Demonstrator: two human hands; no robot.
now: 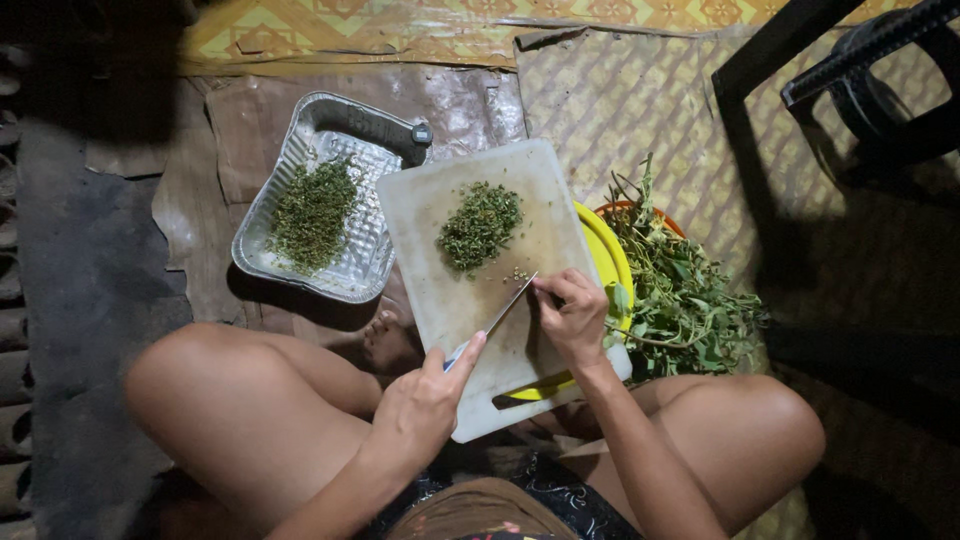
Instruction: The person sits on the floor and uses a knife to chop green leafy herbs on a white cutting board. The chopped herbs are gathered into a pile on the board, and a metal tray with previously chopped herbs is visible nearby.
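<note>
In the head view, a knife (497,318) was gripped in the closed left hand (425,400) at lower centre, its blade laid on the white cutting board (440,290). The right hand (573,315) was pinched at the blade's tip, just below the pile of chopped herbs (480,226). A foil tray (362,275) of chopped greens was seen at upper left, leafy stems (685,295) at right.

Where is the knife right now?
Head view, centre: the knife lies across the white plastic cutting board, handle in the left hand, its tip at the right hand.

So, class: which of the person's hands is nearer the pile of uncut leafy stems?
The right hand: it sits just beside the leafy stems. The left hand, gripping the knife, is farther, across the cutting board.
</note>
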